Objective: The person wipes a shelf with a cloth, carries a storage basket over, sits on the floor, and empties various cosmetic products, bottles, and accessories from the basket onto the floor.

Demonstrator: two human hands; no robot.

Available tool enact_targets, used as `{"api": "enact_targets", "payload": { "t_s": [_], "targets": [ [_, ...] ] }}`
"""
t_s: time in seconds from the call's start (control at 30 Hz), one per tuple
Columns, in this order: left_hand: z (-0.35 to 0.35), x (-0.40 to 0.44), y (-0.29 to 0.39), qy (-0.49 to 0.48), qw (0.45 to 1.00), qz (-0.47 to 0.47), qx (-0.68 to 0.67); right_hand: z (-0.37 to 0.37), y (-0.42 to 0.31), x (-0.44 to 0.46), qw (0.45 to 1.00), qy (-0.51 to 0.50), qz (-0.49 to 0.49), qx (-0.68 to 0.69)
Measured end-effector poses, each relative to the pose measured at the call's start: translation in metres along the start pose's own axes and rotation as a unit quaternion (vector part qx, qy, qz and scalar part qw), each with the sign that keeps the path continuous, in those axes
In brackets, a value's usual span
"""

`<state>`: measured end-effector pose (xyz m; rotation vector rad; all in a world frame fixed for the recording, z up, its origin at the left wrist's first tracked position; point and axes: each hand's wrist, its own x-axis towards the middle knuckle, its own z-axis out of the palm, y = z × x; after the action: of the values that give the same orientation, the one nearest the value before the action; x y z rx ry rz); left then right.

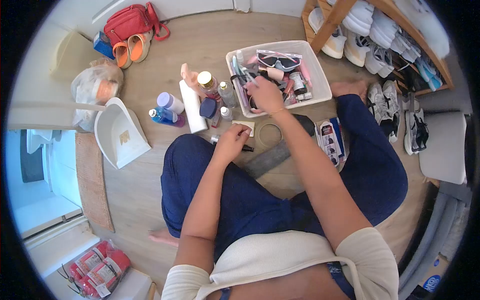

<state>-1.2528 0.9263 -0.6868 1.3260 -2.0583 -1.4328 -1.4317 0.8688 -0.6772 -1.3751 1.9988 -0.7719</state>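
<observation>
My right hand (267, 95) reaches into the left side of a white plastic basket (320, 75), fingers closed around a slim pale item (251, 78) whose kind is unclear. Around it lie white-framed sunglasses (278, 60), a small dark jar with a white label (298, 83), and tubes and cosmetics. My left hand (232, 142) is above the floor by my knee with curled fingers; whatever it holds is hidden. Close to its fingertips lies a small beige square (244, 128). A black stick-like item (247, 148) shows beside the hand.
Several bottles, including a gold-capped one (205, 79) and a blue one (165, 116), stand left of the basket. A roll of tape (270, 134), a grey strap-like piece (267, 159) and printed packs (330, 142) lie before me. A dustpan (116, 125) and a shoe rack (325, 27) flank the area.
</observation>
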Motion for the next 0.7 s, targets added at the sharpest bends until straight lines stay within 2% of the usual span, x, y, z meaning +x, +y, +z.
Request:
{"api": "enact_targets", "payload": {
  "t_s": [0.1, 0.17, 0.27, 0.4, 0.43, 0.6, 0.7],
  "targets": [
    [0.001, 0.003, -0.006, -0.002, 1.0, 0.013, 0.0, -0.046, 0.001, -0.009, 0.958, -0.03, -0.023, 0.283],
    [0.001, 0.003, -0.009, 0.007, 0.999, 0.052, 0.011, -0.092, -0.031, -0.034, 0.96, 0.015, -0.014, 0.279],
    [0.001, 0.001, -0.008, -0.008, 0.999, -0.002, -0.039, -0.124, -0.019, -0.04, 0.937, 0.027, -0.052, 0.345],
    [0.002, -0.003, -0.005, -0.002, 0.999, 0.03, -0.028, -0.176, -0.035, -0.082, 0.919, 0.082, -0.11, 0.37],
    [0.001, -0.005, 0.0, -0.004, 0.999, 0.03, -0.021, -0.185, -0.034, -0.09, 0.91, 0.098, -0.134, 0.379],
    [0.004, -0.003, 0.001, -0.011, 0.999, 0.038, -0.014, -0.215, -0.037, -0.119, 0.879, 0.138, -0.141, 0.434],
    [0.005, -0.001, 0.0, -0.005, 1.0, 0.013, -0.026, -0.226, -0.045, -0.132, 0.862, 0.178, -0.163, 0.447]
  ]
}}
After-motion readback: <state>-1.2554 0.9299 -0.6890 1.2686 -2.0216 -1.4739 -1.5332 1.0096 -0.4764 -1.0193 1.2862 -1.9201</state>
